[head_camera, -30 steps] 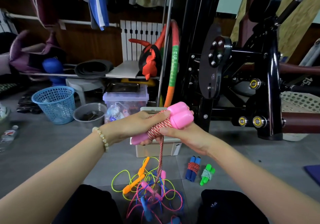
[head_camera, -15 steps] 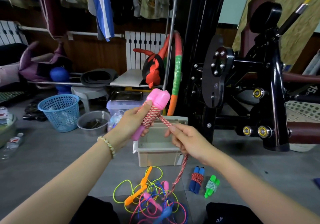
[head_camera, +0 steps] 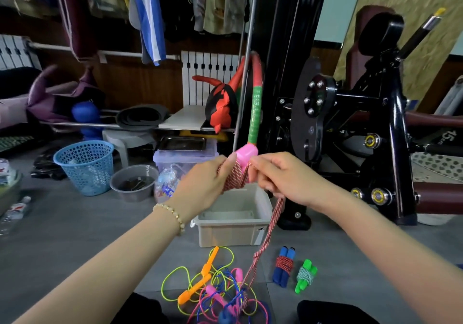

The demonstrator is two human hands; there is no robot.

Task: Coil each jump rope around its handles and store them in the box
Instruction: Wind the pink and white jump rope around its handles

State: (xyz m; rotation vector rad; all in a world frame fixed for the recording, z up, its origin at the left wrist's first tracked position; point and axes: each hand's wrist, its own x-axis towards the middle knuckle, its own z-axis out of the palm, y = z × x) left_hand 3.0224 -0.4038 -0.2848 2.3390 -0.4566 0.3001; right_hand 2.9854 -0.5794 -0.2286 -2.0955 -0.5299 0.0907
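Our left hand [head_camera: 208, 186] clamps its fingers round the pink handles [head_camera: 246, 152], held upright above the box [head_camera: 233, 226] so the wraps sit tight. Our right hand [head_camera: 280, 181] pinches the striped rope [head_camera: 271, 226], probably guiding a turn. Its tail drops to the floor [head_camera: 75, 236] among the loose ropes [head_camera: 215, 291].

Two coiled jump ropes [head_camera: 283, 266] [head_camera: 306, 275], one box [head_camera: 225, 233], one blue basket [head_camera: 85, 171], one grey bowl [head_camera: 130, 196].

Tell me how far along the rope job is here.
Done: the blue-handled bundle and green-handled bundle are coiled but lie on the floor beside the box, which shows no rope inside. In hand: the left hand grips the pink handles while the right hand pinches their red-white cord, partly wound. Left: the tangled pile of loose ropes.
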